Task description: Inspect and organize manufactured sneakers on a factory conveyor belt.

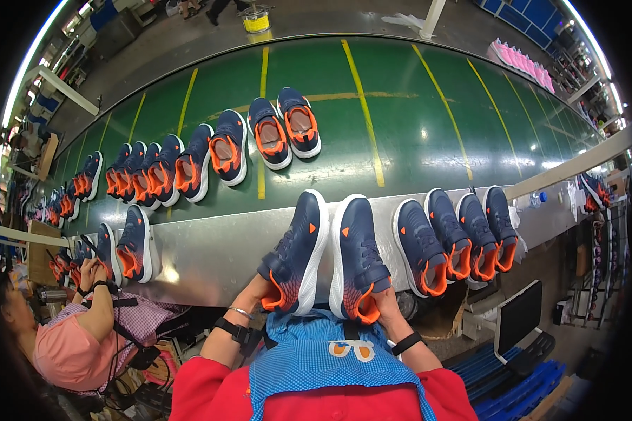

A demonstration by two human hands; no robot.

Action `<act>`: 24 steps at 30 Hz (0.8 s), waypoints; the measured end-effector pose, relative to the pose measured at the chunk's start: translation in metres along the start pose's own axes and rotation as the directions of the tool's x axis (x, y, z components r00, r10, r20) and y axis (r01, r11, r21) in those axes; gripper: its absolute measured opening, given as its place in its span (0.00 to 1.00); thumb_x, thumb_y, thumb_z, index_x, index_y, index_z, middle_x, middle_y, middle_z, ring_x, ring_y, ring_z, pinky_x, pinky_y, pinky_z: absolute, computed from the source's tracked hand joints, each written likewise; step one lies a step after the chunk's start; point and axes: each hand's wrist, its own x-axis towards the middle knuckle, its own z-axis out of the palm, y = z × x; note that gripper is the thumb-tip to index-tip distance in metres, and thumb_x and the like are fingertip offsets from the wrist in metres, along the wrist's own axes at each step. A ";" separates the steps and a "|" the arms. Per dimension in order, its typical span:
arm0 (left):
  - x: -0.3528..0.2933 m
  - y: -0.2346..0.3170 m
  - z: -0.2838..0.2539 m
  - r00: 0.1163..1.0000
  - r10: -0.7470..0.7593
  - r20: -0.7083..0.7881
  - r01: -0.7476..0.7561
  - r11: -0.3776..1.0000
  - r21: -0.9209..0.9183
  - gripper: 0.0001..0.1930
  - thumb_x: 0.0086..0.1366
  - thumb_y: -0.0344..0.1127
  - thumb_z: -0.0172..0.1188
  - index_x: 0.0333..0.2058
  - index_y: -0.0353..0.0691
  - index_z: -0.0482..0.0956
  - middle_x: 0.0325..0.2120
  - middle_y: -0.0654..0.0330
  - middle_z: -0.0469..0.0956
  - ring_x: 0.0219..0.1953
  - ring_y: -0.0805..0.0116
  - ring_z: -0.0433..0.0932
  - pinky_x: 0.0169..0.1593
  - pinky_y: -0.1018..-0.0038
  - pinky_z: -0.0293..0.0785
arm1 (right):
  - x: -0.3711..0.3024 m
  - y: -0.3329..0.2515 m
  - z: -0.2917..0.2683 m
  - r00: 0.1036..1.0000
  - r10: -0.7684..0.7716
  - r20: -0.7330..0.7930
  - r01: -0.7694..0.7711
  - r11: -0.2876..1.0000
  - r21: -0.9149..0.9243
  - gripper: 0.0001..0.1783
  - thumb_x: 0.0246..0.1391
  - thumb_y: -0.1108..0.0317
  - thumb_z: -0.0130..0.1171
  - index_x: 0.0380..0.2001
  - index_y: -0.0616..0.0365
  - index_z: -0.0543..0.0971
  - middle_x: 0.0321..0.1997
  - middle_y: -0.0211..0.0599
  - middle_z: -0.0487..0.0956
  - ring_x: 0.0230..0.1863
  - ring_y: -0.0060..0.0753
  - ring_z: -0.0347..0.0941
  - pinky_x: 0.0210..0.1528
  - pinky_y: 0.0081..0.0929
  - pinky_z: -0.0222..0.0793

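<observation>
Two navy sneakers with orange linings and white soles are held up side by side over the metal ledge, toes pointing away from me. My left hand [259, 288] grips the left sneaker [296, 245] at its heel opening, with the fingers mostly hidden by the shoe. At the heel of the right sneaker [359, 242], my right hand [386, 306] has hold in the same way, fingers tucked out of sight. Their soles face each other across a narrow gap. Just to the right, several matching sneakers [418, 245] stand in a row on the ledge.
Beyond the metal ledge [211, 245] runs a green conveyor belt [421, 119] with yellow stripes, carrying several navy sneakers [228, 147]. A co-worker [74, 344] handles shoes at the left. Pink shoes [519, 63] stand at far right; a dark chair [519, 323] is below.
</observation>
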 end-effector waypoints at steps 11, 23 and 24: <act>-0.019 0.011 -0.020 0.985 0.159 -0.061 -0.127 0.924 0.360 0.23 0.57 0.29 0.54 0.52 0.32 0.63 0.47 0.59 0.69 0.46 0.71 0.69 0.52 0.75 0.64 | -0.012 -0.021 0.003 0.952 -0.259 0.162 0.306 0.820 -0.484 0.34 0.45 0.83 0.49 0.58 0.60 0.56 0.53 0.40 0.67 0.52 0.29 0.64 0.53 0.25 0.60; -0.057 0.039 -0.013 0.738 0.667 -0.097 -0.236 0.391 0.889 0.31 0.45 0.25 0.62 0.52 0.40 0.65 0.48 0.52 0.66 0.51 0.57 0.66 0.54 0.70 0.61 | -0.019 -0.028 0.008 0.806 -0.547 0.226 0.453 0.324 -0.831 0.33 0.33 0.78 0.57 0.50 0.56 0.68 0.49 0.48 0.61 0.52 0.49 0.59 0.55 0.33 0.53; -0.060 0.040 -0.010 0.721 0.690 -0.074 -0.216 0.324 0.921 0.32 0.43 0.25 0.62 0.51 0.40 0.64 0.47 0.51 0.66 0.50 0.56 0.65 0.53 0.69 0.61 | -0.019 -0.028 0.009 0.808 -0.544 0.227 0.452 0.324 -0.831 0.33 0.33 0.78 0.57 0.50 0.56 0.68 0.49 0.48 0.61 0.52 0.49 0.59 0.55 0.33 0.53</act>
